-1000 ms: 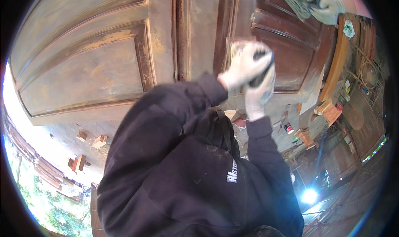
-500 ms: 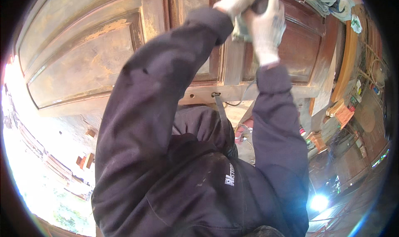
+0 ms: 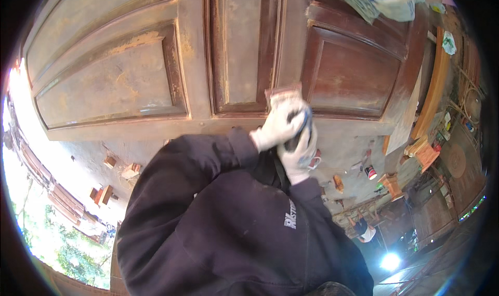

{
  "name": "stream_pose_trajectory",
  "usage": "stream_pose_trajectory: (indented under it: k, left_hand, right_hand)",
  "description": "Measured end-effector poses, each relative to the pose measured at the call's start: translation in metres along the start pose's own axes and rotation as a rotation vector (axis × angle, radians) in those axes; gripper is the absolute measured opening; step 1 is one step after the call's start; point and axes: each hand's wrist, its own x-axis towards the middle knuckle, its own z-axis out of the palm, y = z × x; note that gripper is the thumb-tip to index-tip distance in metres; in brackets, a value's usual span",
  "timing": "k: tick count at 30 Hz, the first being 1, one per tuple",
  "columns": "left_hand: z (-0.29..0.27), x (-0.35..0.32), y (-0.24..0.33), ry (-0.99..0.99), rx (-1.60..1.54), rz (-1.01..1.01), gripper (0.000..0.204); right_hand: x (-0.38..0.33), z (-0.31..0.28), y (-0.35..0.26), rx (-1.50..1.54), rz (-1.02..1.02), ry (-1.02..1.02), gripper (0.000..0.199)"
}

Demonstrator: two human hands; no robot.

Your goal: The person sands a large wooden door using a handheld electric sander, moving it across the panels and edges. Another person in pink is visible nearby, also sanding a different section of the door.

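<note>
A large panelled wooden door [image 3: 156,67], worn and patchy, is being worked flat beneath the hands. A sanding tool [image 3: 291,101], red-edged pad down, is being pressed near the door's bottom rail at about four o'clock. It is being clamped by the gloved left hand [image 3: 278,124], steadied by the right hand [image 3: 301,153] wrapped behind for pressure.

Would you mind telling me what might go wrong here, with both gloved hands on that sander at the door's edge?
The sander sits near the lower rail of the door, so it may tip off the edge and gouge it. The left hand and right hand overlap on one small tool, so a slip could pinch a glove. The cloth lying on the door's far end might slide off.
</note>
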Motion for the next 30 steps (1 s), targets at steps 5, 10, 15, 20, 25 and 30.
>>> stream_pose_trajectory:
  k: [5,10,15,20,25,30]
  left_hand:
    - [-0.051,0.12,0.029,0.161,-0.161,0.039,0.024]
    - [-0.099,0.269,0.019,0.122,-0.236,0.269,0.033]
    - [-0.111,0.347,0.035,0.23,-0.247,0.246,0.028]
    - [-0.067,0.225,0.001,0.067,-0.431,0.156,0.026]
    - [-0.007,0.056,0.005,0.105,-0.195,-0.048,0.018]
    - [0.022,-0.059,-0.01,0.103,-0.019,-0.045,0.014]
  right_hand:
    - [0.144,0.01,-0.023,0.001,-0.115,0.057,0.087]
    - [0.283,0.019,-0.04,-0.039,-0.273,0.183,0.09]
    - [0.336,0.01,-0.06,0.05,-0.155,0.249,0.071]
    - [0.227,0.015,-0.029,0.031,-0.141,0.179,0.091]
    - [0.067,0.0,0.002,0.06,-0.057,0.056,0.092]
    - [-0.056,-0.003,0.025,-0.002,-0.079,-0.064,0.091]
